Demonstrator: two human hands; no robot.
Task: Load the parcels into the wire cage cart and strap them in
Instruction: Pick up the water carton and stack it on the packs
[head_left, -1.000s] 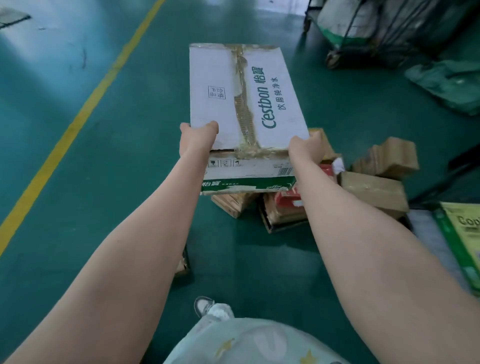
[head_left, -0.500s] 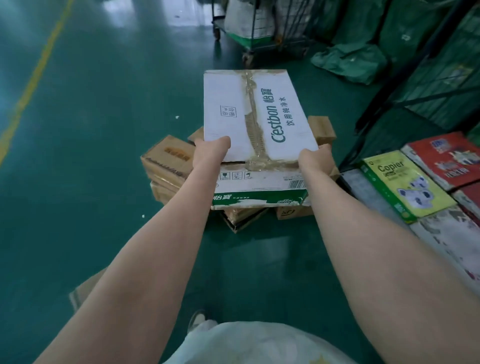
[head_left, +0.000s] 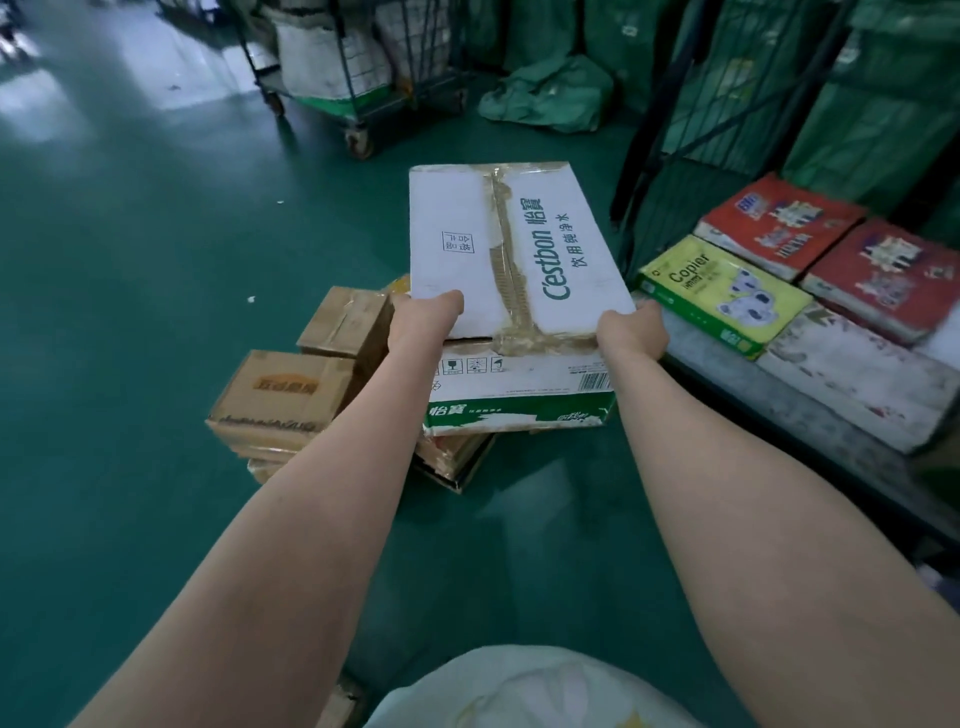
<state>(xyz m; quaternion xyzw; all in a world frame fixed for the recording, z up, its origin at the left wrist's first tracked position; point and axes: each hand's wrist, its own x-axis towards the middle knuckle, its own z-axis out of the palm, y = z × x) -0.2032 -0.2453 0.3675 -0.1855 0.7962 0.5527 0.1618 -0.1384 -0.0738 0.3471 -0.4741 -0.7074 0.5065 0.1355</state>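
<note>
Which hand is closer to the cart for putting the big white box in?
Right. The right hand holds the box corner nearest the cart with the Copier box. The left hand holds the far-side corner.

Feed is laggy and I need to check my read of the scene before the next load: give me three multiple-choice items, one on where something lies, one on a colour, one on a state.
1. Where does the yellow-green Copier box lie?
A. on the cart deck to the person's right
B. on the brown cartons at left
C. in the person's hands

2. What colour are the two printed packs beyond the Copier box?
A. blue
B. red
C. black

3. How is the white Cestbon carton held?
A. resting on the floor, untouched
B. pinched by one hand
C. gripped at its near corners by both hands

Answers:
1 A, it sits on the low deck among other packs.
2 B, both tops are red.
3 C, the left hand and right hand each clasp a near corner, with the carton above the brown cartons.
</note>
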